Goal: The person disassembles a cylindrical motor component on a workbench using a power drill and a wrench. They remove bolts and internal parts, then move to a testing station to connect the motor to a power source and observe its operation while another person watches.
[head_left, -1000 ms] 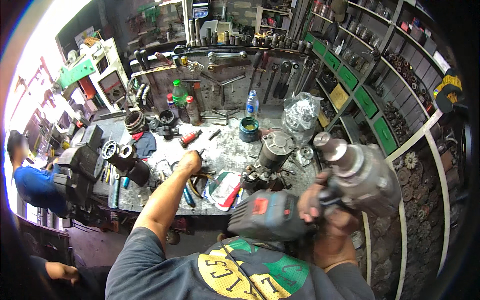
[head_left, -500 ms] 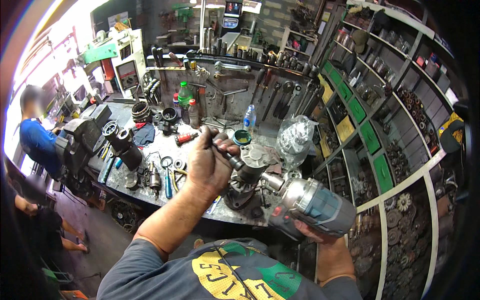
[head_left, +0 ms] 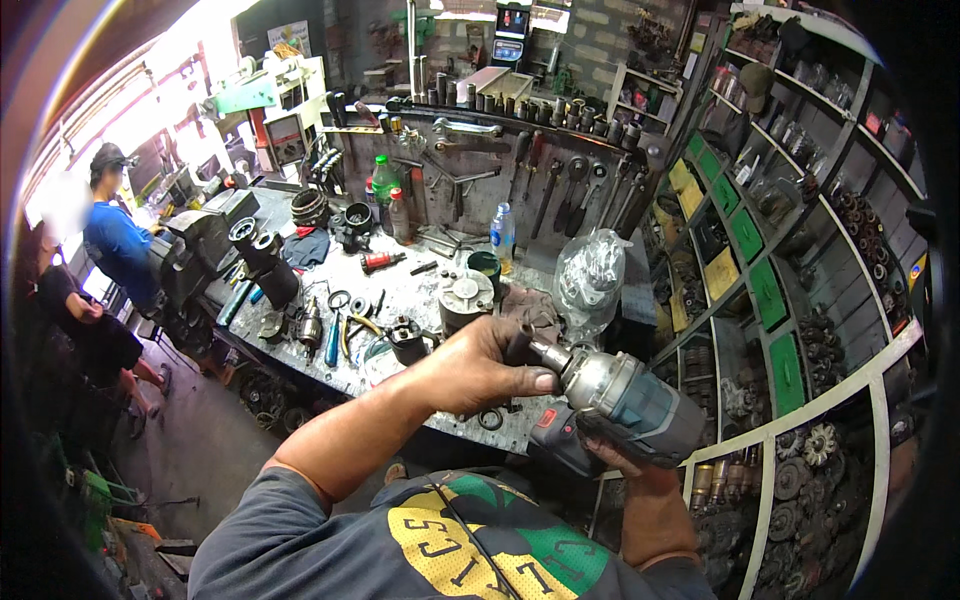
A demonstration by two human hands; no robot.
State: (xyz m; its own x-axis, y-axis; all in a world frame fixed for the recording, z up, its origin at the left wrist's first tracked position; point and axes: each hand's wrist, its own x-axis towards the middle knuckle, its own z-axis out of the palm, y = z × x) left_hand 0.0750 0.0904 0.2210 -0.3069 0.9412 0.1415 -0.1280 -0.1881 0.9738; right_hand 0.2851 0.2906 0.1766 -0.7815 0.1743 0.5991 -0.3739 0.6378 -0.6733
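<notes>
My right hand (head_left: pixel 618 457) is wrapped round the handle of a grey-and-silver cordless impact wrench (head_left: pixel 640 405), its nose toward my left. A dark battery block with a red patch sits low on the tool. My left hand (head_left: pixel 480 365) is closed on a dark cylindrical socket (head_left: pixel 520 345) right at the wrench's silver nose; whether it is seated on the drive cannot be told. Just beyond the left hand stands a round metal housing (head_left: pixel 466 290) with a flat silver top. Beside my left wrist is a black cylindrical part (head_left: pixel 407 340).
The metal workbench (head_left: pixel 320 375) carries a blue-handled tool (head_left: pixel 332 345), a red air tool (head_left: pixel 382 261), a plastic-bagged part (head_left: pixel 592 275) and bottles (head_left: pixel 500 232). A vise (head_left: pixel 200 245) is at left, near a person in blue (head_left: pixel 120 240). Parts shelves (head_left: pixel 770 300) line the right.
My left hand has come down and right, bringing the dark socket from over the housing to the wrench's nose. The view has shifted, and the housing now shows clear of the hand.
</notes>
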